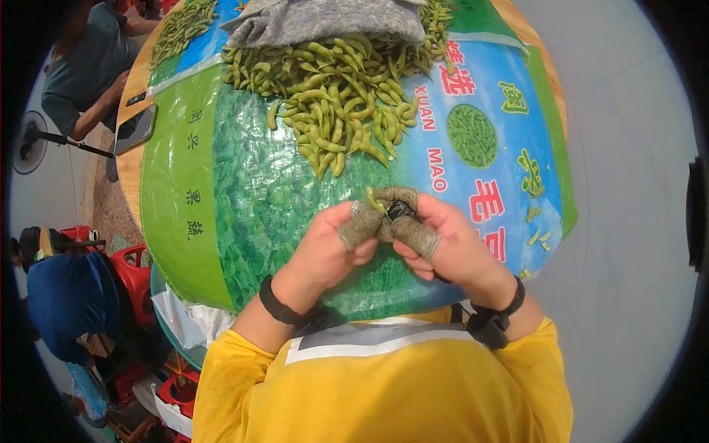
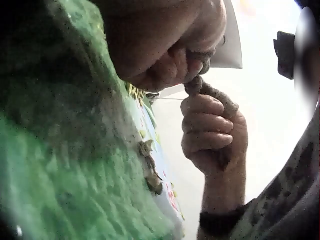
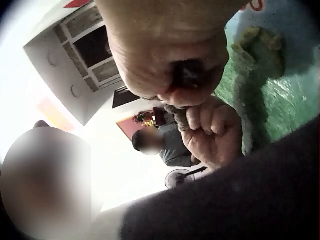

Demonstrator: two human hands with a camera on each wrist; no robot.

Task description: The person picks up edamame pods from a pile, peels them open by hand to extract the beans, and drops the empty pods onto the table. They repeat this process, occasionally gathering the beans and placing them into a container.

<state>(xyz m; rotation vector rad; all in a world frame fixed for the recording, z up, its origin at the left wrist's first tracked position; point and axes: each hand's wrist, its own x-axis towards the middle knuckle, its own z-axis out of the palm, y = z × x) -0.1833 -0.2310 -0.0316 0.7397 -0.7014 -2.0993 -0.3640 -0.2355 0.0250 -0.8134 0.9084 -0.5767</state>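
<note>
In the head view my left hand [image 1: 325,240] and right hand [image 1: 454,240] meet over the near part of the printed sheet, tape-like wraps round thumbs and forefingers. A green soybean pod [image 1: 373,199] is pinched between the left thumb and forefinger. My right hand grips a small black object [image 1: 400,210], which shows between its thumb and forefinger; its kind I cannot tell. In the right wrist view a dark shiny part [image 3: 190,75] shows in the curled right palm. Beyond the hands lies a big heap of soybean pods [image 1: 332,111].
A grey cloth [image 1: 325,21] covers the back of the heap. The green and blue printed sheet [image 1: 258,170] covers the round table; a phone [image 1: 136,128] lies at its left edge. Bits of pod [image 1: 543,238] lie at the right. A seated person [image 1: 81,81] is at left.
</note>
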